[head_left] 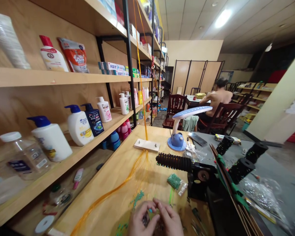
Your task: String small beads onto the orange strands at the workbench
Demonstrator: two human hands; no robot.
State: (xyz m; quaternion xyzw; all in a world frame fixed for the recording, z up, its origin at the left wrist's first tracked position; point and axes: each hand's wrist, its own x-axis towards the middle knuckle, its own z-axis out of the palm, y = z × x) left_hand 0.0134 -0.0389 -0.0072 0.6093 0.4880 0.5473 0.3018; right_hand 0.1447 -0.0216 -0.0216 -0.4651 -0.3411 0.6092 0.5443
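Left hand (142, 220) and right hand (170, 218) were held close together at the near edge of the wooden workbench (152, 185), fingers curled inward with their tips almost meeting. We could not tell whether either hand had firm hold of anything. Between them, partly hidden by the fingers, we saw a small dark beaded piece (145, 219), with a teal bead (150, 210) just beyond it.

As for what was done and what was left, we could see only a little of the dark piece, so its state could not be judged. Much loose material lay unused: green beads (137, 198) were scattered on the wood, and a small plastic bag of green beads (174, 181) sat farther right. Orange cords (108, 193) ran from a screw-fitted wooden plate (147, 145) toward the near left. A black ribbed rod (173, 162) lay across the bench, fixed in a black clamp (199, 177).

Farther off stood a blue desk lamp (177, 141) and a phone (198, 139). Shampoo bottles (78, 126) lined the shelves on the left, and a seated person (216, 101) sat at a far table.
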